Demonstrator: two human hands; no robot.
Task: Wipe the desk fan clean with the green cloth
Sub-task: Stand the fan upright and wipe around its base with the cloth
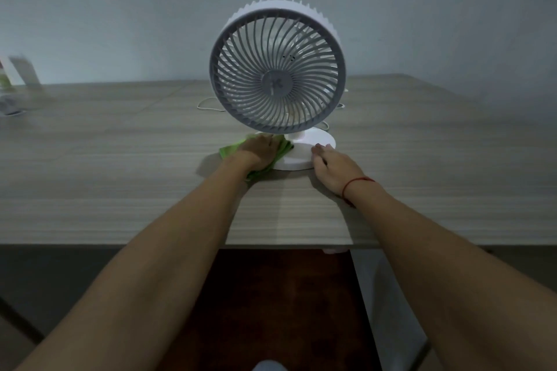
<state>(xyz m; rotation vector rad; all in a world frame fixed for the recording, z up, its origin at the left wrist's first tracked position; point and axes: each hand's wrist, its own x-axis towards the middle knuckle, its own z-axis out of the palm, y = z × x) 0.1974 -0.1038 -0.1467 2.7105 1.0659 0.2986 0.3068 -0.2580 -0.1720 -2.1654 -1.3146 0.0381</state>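
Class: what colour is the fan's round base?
White, seen best in the head view: base.

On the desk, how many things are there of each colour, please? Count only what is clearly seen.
White and grey: 1, the desk fan
White: 1, the cord behind the fan
Green: 1, the green cloth under the left hand
Total: 3
The blurred items at far left are too unclear to count.

2 bare forearms reach forward from the bottom of the view, with no sleeves visible along their length. The left hand (261,151) carries no ring, watch or band. The right hand (331,166) has 1 thin red string bracelet (357,184) looped around the wrist, its strand hanging slightly loose at the underside.
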